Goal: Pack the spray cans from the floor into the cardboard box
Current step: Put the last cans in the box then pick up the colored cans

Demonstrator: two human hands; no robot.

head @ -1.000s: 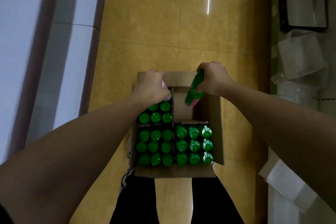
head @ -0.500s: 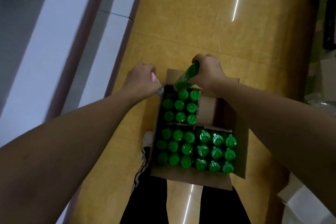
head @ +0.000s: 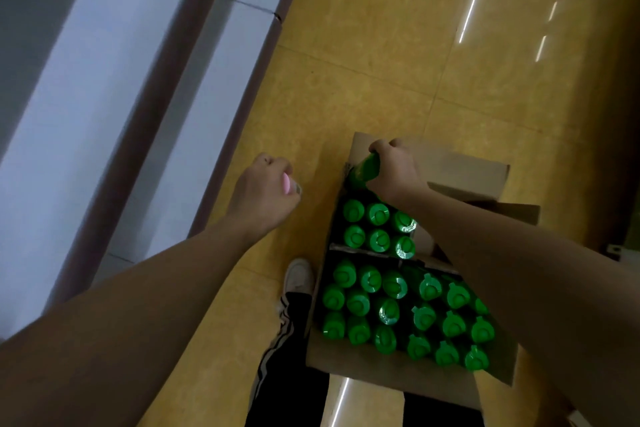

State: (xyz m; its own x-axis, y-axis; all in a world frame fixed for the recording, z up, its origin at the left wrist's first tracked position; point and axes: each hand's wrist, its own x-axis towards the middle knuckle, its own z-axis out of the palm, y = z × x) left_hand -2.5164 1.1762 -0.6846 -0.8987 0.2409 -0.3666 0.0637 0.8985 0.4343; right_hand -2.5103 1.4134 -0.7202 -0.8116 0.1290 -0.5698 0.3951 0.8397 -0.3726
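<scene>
**Right hand on tilted can at box's far left corner; left hand off to the side over floor**

Nearest: dark trouser leg [head: 280,357] with white side stripes and a white shoe [head: 298,276], just left of the cardboard box [head: 381,374]. The box sits open on the yellow tiled floor [head: 381,80], split by a cardboard divider [head: 363,250] into compartments.

Near left compartment: packed spray cans [head: 358,302], nine green caps showing, all upright, long axis vertical, caps up toward the camera. Near right compartment: more upright cans with tabbed caps [head: 453,324], partly cut off by the right forearm.

Far left compartment: six upright cans [head: 377,213] in two rows, caps up. Far right compartment is mostly hidden by the forearm; only bare cardboard shows.

The held can [head: 365,172] is at the box's far left corner, behind those six. It is tilted, not upright: its long axis slants from the fist down and left toward the corner. Can't tell which end is the cap.

Right hand [head: 394,166]: fingers wrapped tight round the upper end of that can.

Left hand [head: 265,191]: over the floor, left of the box, apart from it. Fingers are curled round a small pink item [head: 287,184] with a silvery tip poking out; too blurry to name.

Farthest left: white wall panels with a brown strip.
</scene>
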